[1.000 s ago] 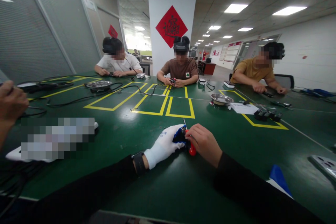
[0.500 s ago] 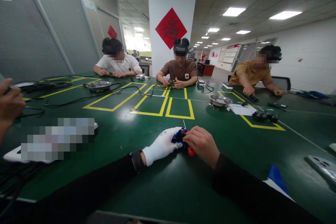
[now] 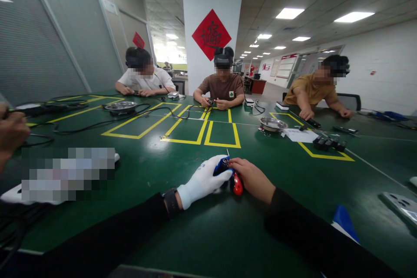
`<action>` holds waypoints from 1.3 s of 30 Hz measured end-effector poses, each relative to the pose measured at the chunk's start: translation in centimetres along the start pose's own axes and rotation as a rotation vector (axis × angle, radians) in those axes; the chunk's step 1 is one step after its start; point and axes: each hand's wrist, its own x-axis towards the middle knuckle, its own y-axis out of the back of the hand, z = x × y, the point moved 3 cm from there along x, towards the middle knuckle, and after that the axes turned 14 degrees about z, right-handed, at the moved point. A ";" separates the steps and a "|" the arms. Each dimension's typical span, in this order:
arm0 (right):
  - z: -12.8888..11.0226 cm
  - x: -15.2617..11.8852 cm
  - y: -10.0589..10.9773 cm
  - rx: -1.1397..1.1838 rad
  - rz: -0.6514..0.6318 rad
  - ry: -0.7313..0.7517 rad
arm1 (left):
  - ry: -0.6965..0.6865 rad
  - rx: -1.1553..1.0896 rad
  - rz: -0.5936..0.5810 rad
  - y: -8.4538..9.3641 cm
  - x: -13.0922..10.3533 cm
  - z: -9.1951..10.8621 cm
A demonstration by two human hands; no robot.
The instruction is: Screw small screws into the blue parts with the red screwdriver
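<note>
My left hand (image 3: pixel 208 177), in a white and blue glove, is closed round a small dark cylindrical part (image 3: pixel 223 164) with a metal ring at its top. Bare, my right hand (image 3: pixel 252 178) has its fingers bent against the right side of that part; what its fingertips pinch, if anything, is too small to make out. Between the hands, a red handle (image 3: pixel 237 184) points down toward me. A thin metal rod (image 3: pixel 227 152) sticks out just beyond the part.
A metal bowl (image 3: pixel 273 124), a paper sheet (image 3: pixel 298 135) and black blocks (image 3: pixel 329 143) lie beyond on the right. A blurred white object (image 3: pixel 65 176) is at left. Another person's hand (image 3: pixel 13 132) shows at the left edge. Three people sit across the green table.
My right hand has lowered and flattened slightly beside the part, uncovering more of the red handle. My left thumb has shifted across the part's near side.
</note>
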 end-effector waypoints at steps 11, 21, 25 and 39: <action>-0.8 -0.2 0.9 -0.141 -0.100 -0.066 | -0.021 0.074 -0.028 -0.9 0.1 -1.5; -1.1 -0.4 2.6 0.281 0.380 -0.311 | -0.001 -0.050 -0.021 -0.9 0.0 -1.4; -1.6 -1.0 3.0 0.581 0.600 -0.402 | 0.030 -0.074 -0.061 -0.7 0.1 -1.1; -3.4 -1.4 2.2 0.880 0.559 -0.256 | 0.105 -0.042 -0.076 -0.4 0.0 -1.0</action>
